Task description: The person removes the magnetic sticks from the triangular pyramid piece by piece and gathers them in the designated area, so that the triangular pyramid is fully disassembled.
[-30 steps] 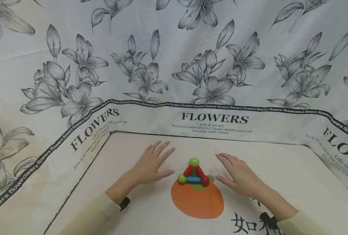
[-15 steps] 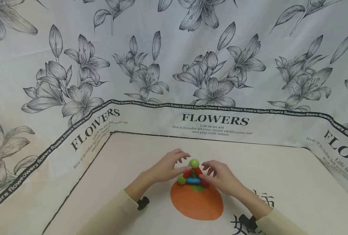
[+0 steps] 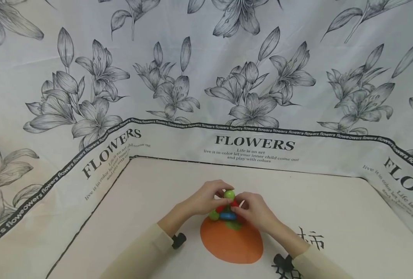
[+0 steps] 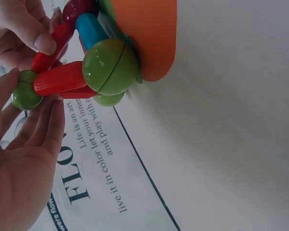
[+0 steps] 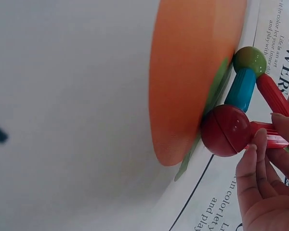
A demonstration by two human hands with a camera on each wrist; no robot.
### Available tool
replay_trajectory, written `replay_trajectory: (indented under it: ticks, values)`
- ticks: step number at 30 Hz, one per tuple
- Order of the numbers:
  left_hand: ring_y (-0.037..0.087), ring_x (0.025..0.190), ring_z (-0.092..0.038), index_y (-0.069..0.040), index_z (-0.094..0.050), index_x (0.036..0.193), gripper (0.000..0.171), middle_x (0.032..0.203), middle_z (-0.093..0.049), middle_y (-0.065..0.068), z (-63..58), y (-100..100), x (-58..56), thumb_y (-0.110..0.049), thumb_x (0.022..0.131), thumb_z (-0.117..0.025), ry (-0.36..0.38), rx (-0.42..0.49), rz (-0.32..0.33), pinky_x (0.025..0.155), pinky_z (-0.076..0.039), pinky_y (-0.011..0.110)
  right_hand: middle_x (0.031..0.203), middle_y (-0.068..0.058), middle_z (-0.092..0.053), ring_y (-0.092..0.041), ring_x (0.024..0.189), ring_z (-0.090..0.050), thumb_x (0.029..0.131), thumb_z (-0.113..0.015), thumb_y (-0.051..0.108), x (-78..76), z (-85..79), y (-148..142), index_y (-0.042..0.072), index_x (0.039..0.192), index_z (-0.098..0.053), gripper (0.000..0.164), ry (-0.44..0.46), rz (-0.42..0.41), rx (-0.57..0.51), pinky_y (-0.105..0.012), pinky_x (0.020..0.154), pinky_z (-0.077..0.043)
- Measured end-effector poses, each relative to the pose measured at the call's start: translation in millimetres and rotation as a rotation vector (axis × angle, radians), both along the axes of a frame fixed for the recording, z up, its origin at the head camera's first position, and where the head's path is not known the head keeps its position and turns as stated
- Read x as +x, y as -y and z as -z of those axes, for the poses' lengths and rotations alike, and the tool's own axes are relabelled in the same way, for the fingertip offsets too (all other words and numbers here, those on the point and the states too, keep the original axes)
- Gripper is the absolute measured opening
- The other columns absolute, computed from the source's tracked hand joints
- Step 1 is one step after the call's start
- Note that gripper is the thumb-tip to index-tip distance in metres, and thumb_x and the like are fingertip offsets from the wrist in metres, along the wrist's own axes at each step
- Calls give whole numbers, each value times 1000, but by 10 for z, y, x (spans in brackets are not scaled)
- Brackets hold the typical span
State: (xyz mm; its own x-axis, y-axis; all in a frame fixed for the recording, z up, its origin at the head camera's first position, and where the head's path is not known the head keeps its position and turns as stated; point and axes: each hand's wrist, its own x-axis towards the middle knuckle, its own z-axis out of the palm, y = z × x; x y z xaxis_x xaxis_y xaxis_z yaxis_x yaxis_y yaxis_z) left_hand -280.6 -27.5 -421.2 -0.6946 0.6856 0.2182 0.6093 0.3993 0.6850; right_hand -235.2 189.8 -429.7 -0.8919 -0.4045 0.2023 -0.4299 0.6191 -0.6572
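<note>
A ball-and-rod building toy stands as a frame on the cloth between both hands. My left hand [image 3: 206, 198] pinches the green ball [image 3: 229, 194] at its top. From the right, my right hand [image 3: 256, 210] grips a red rod [image 5: 267, 134] between thumb and fingers. Along the near side, a blue rod [image 3: 228, 216] joins a dark red ball [image 5: 225, 131] to a larger-looking green ball [image 4: 111, 66]. Another red rod [image 4: 60, 78] runs from that green ball up to the top one. Part of a further green ball [image 4: 109, 99] shows behind; fingers hide some joints.
The toy stands at the top of a printed orange fruit [image 3: 231, 244] on the pale cloth [image 3: 150, 182]. Black written characters [image 3: 312, 238] lie to the right. A flower-printed curtain [image 3: 206, 97] rises at the back and sides.
Both hands have come inward from either side of the toy. Their spread fingers have curled, the left round the top green ball and the right round a red rod.
</note>
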Motion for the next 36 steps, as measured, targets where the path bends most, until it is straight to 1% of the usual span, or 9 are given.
replay_trajectory:
  ticks: [2, 9, 12, 14, 21, 25, 29, 32, 36]
  values:
    - [4, 100, -65, -9, -66, 132, 37, 117, -65, -5, -5, -6, 5, -25, 98, -71, 7, -2, 4, 87, -53, 19, 88, 3, -69, -10, 69, -63, 92, -77, 12, -2, -1, 2, 7, 108, -75, 16, 3, -6, 9, -23, 61, -55]
    - [3, 98, -65, -15, -69, 127, 30, 115, -64, -6, -1, -21, 51, -24, 99, -71, 34, 1, -1, 88, -53, 19, 85, 2, -68, -9, 66, -63, 93, -75, 9, 13, -8, 0, 3, 105, -75, 13, 16, -35, 44, -23, 59, -55]
    - [4, 98, -64, -15, -69, 127, 29, 114, -64, -6, -4, -29, 64, -23, 99, -70, 40, 12, -5, 88, -53, 19, 85, 1, -68, -10, 64, -64, 93, -75, 7, 15, -18, -9, 2, 104, -74, 13, 7, -45, 48, -22, 58, -55]
    - [4, 98, -64, -13, -69, 127, 30, 114, -64, -6, -8, -32, 66, -23, 99, -70, 44, 16, -10, 87, -53, 19, 85, 0, -68, -11, 64, -65, 93, -75, 6, 14, -25, -14, 2, 104, -74, 13, -1, -51, 49, -22, 58, -55]
    - [7, 98, -66, -11, -68, 128, 30, 118, -66, -1, -26, 16, 21, -18, 99, -70, 25, 15, -43, 89, -53, 20, 89, -1, -70, -16, 68, -69, 92, -75, 8, -6, -57, -51, 2, 103, -73, 12, 28, -41, 39, -22, 60, -56]
    - [8, 98, -66, -10, -68, 128, 30, 117, -66, 0, -40, 38, 6, -18, 99, -70, 23, 19, -49, 90, -53, 21, 92, -1, -70, -18, 72, -69, 93, -75, 8, -6, -64, -83, 3, 104, -73, 12, 39, -30, 35, -21, 62, -56]
    - [10, 100, -67, -11, -66, 130, 31, 118, -65, -1, -41, 57, 0, -17, 100, -68, 35, 12, -57, 90, -53, 22, 92, -2, -70, -18, 71, -70, 93, -75, 9, 7, -71, -99, 1, 105, -73, 14, 45, -35, 27, -21, 62, -56]
    - [11, 101, -68, -11, -66, 132, 32, 120, -66, 0, -46, 87, -6, -17, 100, -68, 42, 11, -77, 90, -54, 23, 92, -4, -71, -18, 71, -71, 93, -75, 9, 19, -80, -113, 0, 106, -72, 16, 58, -31, 13, -22, 63, -57]
    - [14, 103, -69, -10, -64, 136, 37, 125, -67, 1, -45, 145, -19, -20, 100, -68, 47, 1, -108, 90, -54, 24, 93, -4, -71, -16, 74, -71, 92, -76, 9, 47, -83, -161, 3, 103, -71, 14, 78, -5, 0, -23, 65, -58]
